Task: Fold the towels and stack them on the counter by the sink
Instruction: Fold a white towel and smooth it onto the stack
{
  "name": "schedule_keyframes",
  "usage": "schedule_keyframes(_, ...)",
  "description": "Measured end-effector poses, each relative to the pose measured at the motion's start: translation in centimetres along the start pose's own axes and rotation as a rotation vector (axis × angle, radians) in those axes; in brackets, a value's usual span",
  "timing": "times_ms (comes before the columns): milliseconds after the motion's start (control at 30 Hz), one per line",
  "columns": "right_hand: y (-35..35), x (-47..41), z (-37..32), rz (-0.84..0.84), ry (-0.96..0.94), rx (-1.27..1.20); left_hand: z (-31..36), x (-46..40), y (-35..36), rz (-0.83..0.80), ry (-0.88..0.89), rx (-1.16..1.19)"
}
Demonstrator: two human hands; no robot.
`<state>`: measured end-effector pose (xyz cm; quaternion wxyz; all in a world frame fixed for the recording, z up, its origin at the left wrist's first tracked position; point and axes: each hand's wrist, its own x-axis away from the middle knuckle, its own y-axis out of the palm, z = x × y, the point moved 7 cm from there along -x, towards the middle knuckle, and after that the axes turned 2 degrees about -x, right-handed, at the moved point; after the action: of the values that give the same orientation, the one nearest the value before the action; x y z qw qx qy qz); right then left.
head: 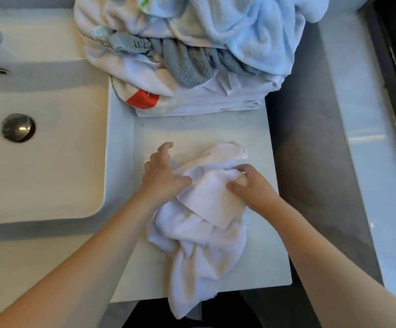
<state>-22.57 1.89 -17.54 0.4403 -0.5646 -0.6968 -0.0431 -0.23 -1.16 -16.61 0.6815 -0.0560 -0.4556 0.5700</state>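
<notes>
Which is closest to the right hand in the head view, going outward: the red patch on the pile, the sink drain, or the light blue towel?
From the right hand:
1. Red patch, ahead and left, on the pile's front edge.
2. Light blue towel, straight ahead, atop the pile.
3. Sink drain, far left, in the basin.

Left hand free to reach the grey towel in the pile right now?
Probably yes. The left hand only touches the white towel, and bare counter lies between it and the grey towel.
</notes>
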Motion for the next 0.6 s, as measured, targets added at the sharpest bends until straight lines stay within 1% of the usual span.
schedule_keyframes(67, -0.9, -0.1, 0.0, 0.049, -0.012, -0.013, 2.5, -0.9, 0.7, -0.054, 0.113, -0.137)
schedule_keyframes(100, -1.3, -0.2, -0.1, 0.039, -0.014, -0.040, 3.5, -1.1, 1.1, -0.090, 0.142, -0.221)
schedule_keyframes(133, -1.6, -0.4, 0.0, 0.028, 0.002, -0.081, 4.5, -1.3, 1.3, -0.111, 0.161, -0.231)
schedule_keyframes(167, -2.0, -0.5, 0.2, 0.032, 0.040, -0.147, 4.9, -1.5, 1.2, -0.120, 0.133, -0.138)
schedule_keyframes(200, -2.5, -0.6, 0.7, 0.054, 0.098, -0.238, 5.0, -1.4, 1.0, -0.141, 0.034, 0.053)
schedule_keyframes(233, -3.1, -0.8, 1.3, 0.088, 0.160, -0.349, 5.0, -1.1, 0.9, -0.167, -0.095, 0.315)
schedule_keyframes(267, -3.6, -0.9, 2.0, 0.120, 0.214, -0.470, 4.9, -0.7, 0.7, -0.191, -0.188, 0.534)
schedule_keyframes(300, -4.1, -1.0, 2.6, 0.153, 0.257, -0.582, 5.0, -0.6, 0.6, -0.247, -0.224, 0.717)
schedule_keyframes(333, -4.4, -1.0, 3.3, 0.196, 0.289, -0.669, 5.3, -0.4, 0.5, -0.320, -0.219, 0.858)
schedule_keyframes(367, -4.7, -1.0, 3.8, 0.238, 0.304, -0.723, 5.8, -0.3, 0.4, -0.404, -0.179, 0.963)
schedule_keyframes(400, -4.9, -1.1, 4.2, 0.269, 0.298, -0.721, 6.3, -0.3, 0.2, -0.475, -0.112, 1.009)
schedule_keyframes(433, -4.9, -1.0, 4.2, 0.274, 0.266, -0.689, 6.3, -0.5, 0.2, -0.497, -0.052, 1.003)
schedule_keyframes(467, -4.6, -1.0, 3.9, 0.251, 0.221, -0.648, 5.8, -1.4, 0.4, -0.445, -0.013, 0.950)
schedule_keyframes(500, -4.3, -1.0, 3.5, 0.223, 0.167, -0.629, 5.2, -2.5, 0.3, -0.331, 0.003, 0.864)
schedule_keyframes(567, -4.1, -1.1, 2.7, 0.168, 0.074, -0.636, 3.3, -5.3, 0.1, -0.017, -0.036, 0.681)
schedule_keyframes(600, -4.0, -1.2, 2.6, 0.136, 0.032, -0.629, 2.8, -6.3, 0.0, 0.099, -0.070, 0.609)
